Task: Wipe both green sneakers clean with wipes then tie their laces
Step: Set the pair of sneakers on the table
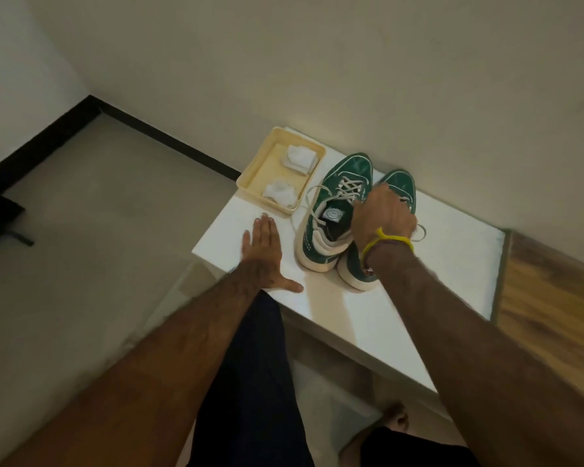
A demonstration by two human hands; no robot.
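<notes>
Two green sneakers with cream soles are sitting side by side on the white counter point(368, 318), toes pointing at the wall. The left sneaker point(331, 210) is showing its whole upper, with pale laces criss-crossing loosely over the tongue and one loose end trailing off toward the tray. The right sneaker point(398, 185) is lying mostly under the right hand point(381, 214), so only its toe and a piece of its heel are showing; a loop of lace point(420, 232) is poking out just beside the wrist.

To the left of the sneakers, a shallow cream tray point(250, 183) is resting at the far corner of the counter, holding two crumpled white wipes point(299, 156), one near each end. A wood-grain surface point(550, 305) is adjoining the counter on the right.

The right hand is reaching down over the right sneaker's lacing, fingers curling downward; whether they are pinching anything, I cannot tell. A yellow band point(388, 241) is circling that wrist. The left hand point(263, 251) is lying palm down on the counter beside the left sneaker, fingers straight and together, thumb spreading out sideways.
</notes>
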